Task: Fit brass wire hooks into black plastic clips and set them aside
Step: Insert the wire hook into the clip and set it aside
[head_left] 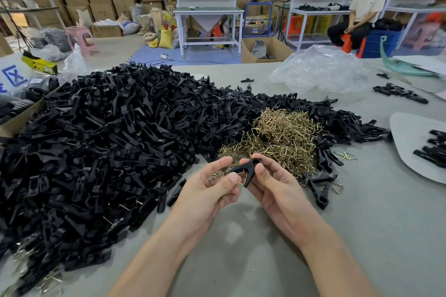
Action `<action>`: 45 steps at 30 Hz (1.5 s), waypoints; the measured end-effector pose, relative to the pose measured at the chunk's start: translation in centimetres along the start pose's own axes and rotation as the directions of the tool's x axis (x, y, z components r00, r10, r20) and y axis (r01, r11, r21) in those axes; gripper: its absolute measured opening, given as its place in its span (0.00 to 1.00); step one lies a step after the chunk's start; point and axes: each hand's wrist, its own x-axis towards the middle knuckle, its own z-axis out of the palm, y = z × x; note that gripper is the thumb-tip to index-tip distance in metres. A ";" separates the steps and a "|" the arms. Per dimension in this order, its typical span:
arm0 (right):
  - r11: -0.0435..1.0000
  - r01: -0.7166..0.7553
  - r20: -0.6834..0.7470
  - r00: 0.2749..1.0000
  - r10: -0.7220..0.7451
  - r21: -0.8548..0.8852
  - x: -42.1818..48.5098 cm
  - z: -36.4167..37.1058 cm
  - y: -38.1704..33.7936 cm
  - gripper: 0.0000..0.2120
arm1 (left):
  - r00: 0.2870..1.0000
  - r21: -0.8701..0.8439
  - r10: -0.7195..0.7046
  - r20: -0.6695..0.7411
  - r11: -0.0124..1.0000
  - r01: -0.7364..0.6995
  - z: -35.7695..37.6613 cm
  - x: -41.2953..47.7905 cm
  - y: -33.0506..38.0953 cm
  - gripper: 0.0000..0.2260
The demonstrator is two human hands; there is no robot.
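While right hand [277,190] grips a black clip [248,169] and left hand [212,190] pinches a brass hook [242,180] against it, blue crate [379,43] upper right holds black parts [388,24].

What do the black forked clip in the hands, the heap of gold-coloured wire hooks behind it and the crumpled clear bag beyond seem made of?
The black forked clip looks like moulded plastic: matt, uniform black. The gold-coloured wire hooks are bent metal wire, shiny and brass-like; solid brass or plating cannot be told. The crumpled clear bag seems thin plastic film: see-through, glossy creases.
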 end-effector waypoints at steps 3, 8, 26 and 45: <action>0.999 -0.021 0.001 1.000 0.021 0.036 0.0 0.0 0.0 0.14 | 1.000 -0.020 -0.005 0.007 1.000 0.005 0.0 0.0 0.0 0.25; 0.996 -0.046 0.003 0.999 0.046 0.071 0.0 0.0 0.0 0.13 | 1.000 -0.048 -0.002 0.007 0.999 0.003 0.1 -0.1 0.0 0.25; 0.984 -0.131 -0.008 0.991 0.132 0.121 0.0 -0.2 0.2 0.12 | 0.997 -0.133 -0.069 -0.027 0.989 0.065 0.9 -0.5 -0.2 0.24; 0.996 0.028 0.030 0.999 -0.026 -0.087 0.5 -0.6 0.8 0.13 | 0.990 -0.141 -0.034 -0.135 0.990 0.014 0.8 -0.5 -0.2 0.21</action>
